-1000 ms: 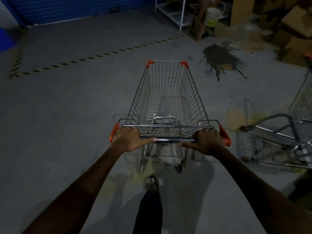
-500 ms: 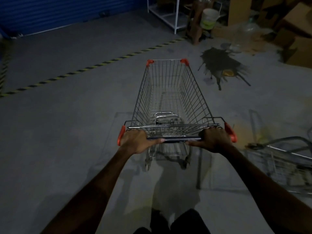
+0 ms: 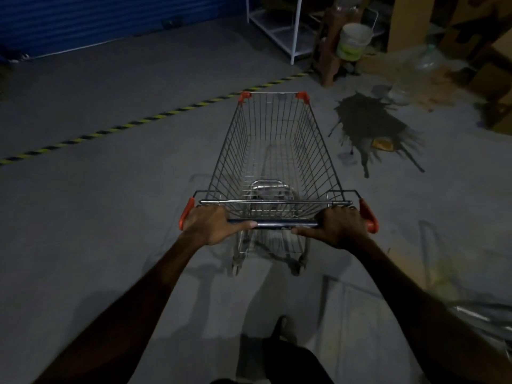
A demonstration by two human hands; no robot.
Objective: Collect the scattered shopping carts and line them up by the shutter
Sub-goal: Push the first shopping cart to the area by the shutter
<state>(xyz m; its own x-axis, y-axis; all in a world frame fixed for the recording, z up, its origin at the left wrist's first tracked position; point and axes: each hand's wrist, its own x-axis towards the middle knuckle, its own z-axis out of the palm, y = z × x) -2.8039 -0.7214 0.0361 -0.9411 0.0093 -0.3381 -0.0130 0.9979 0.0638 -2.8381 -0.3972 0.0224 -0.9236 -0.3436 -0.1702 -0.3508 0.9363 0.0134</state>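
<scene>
Silver wire shopping cart with orange corners stands on the grey floor, our left hand and right hand each wrapped round its dark handle bar, so next we likely steer left toward the blue shutter.

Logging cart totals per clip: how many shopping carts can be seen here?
2. One shopping cart at centre, both hands on its handle; part of a second cart at the lower right edge, blurred. Others may be out of frame.
</scene>
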